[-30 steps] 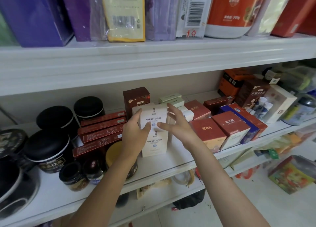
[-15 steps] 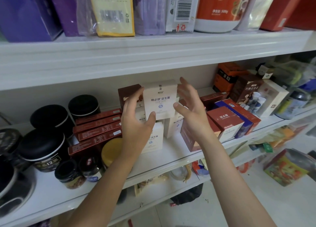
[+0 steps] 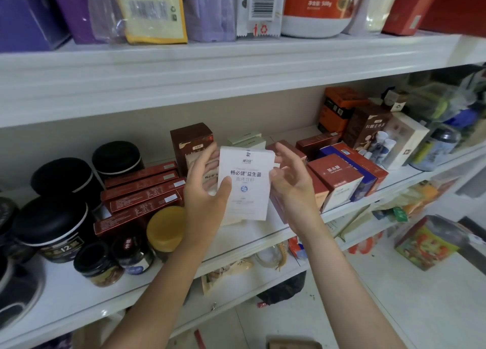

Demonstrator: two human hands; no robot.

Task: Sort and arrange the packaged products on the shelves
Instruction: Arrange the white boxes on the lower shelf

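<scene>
A white box with blue print (image 3: 246,185) is upright in the air in front of the middle shelf (image 3: 273,237). My left hand (image 3: 205,196) grips its left edge, thumb on the front face and fingers behind. My right hand (image 3: 292,188) holds its right edge with curled fingers. A second white box of the same kind (image 3: 210,176) stands on the shelf behind my left hand, mostly hidden. A brown box (image 3: 190,141) stands further back.
Flat red boxes (image 3: 143,191) are stacked to the left, with black-lidded jars (image 3: 50,225) and a yellow-lidded jar (image 3: 165,227) near them. Red-and-white boxes (image 3: 339,183) crowd the shelf to the right. Bags and a tub fill the upper shelf (image 3: 236,67).
The white box stood on the shelf a second ago. Both hands lifted it off, and it has since come toward me and a little lower.
</scene>
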